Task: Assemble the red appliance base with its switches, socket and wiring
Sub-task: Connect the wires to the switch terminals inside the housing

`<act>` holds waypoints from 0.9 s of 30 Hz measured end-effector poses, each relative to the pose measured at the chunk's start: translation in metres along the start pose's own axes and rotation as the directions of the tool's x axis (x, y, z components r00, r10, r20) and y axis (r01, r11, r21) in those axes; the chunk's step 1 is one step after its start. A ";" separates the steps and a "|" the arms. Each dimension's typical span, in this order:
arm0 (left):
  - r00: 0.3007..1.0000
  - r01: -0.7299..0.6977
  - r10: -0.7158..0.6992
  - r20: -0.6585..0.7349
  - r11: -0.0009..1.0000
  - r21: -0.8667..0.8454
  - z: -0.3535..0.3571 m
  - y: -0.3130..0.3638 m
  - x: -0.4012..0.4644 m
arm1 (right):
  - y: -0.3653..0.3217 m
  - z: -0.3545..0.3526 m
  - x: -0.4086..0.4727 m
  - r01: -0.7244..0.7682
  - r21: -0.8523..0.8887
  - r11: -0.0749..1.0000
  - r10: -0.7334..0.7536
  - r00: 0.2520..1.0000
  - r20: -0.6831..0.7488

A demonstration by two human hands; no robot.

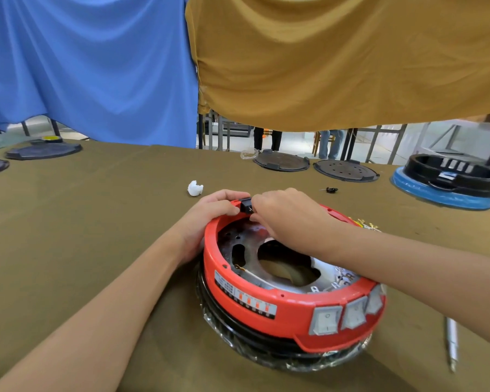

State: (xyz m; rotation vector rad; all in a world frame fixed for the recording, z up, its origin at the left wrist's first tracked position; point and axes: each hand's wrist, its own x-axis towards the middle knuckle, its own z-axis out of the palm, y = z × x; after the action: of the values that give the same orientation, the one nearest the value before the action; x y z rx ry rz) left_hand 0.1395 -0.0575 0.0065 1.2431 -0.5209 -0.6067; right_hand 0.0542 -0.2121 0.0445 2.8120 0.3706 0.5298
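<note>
The red appliance base (pixel 255 301) is sitting on the olive cloth, its three switches (pixel 348 314) already seated at five o'clock. At twelve o'clock on its rim, the left hand (pixel 210 210) is gripping the rim while the right hand (pixel 286 213) is pinching the black socket (pixel 246 205) into place. Wiring (pixel 364 223) at two o'clock is lying loose, seemingly still to connect

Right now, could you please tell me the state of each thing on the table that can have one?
Red base: open side up, resting on a foil-wrapped black part.
Black socket: at the far rim, pinched between both hands.
Left hand: gripping the rim.
Right hand: pinching the socket.
Three grey switches: fitted in the front wall.
Screwdriver: lying untouched.
</note>
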 end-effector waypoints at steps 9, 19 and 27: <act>1.000 -0.004 0.004 0.003 1.000 -0.008 0.001 0.002 -0.003 | 0.009 -0.001 -0.007 -0.117 0.256 0.959 0.123 0.992 -0.007; 1.000 -0.006 0.006 0.006 1.000 -0.024 -0.001 -0.002 0.001 | 0.003 0.004 -0.002 -0.050 0.067 0.997 0.055 0.996 -0.069; 1.000 -0.013 0.014 0.008 1.000 -0.017 -0.002 0.000 -0.001 | 0.011 -0.003 -0.005 -0.152 0.354 0.923 0.169 0.985 -0.017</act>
State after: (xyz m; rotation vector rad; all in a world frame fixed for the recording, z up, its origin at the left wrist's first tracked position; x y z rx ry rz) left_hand 0.1406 -0.0550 0.0063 1.2208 -0.5292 -0.6036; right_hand 0.0510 -0.2229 0.0492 3.2021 0.2664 0.6196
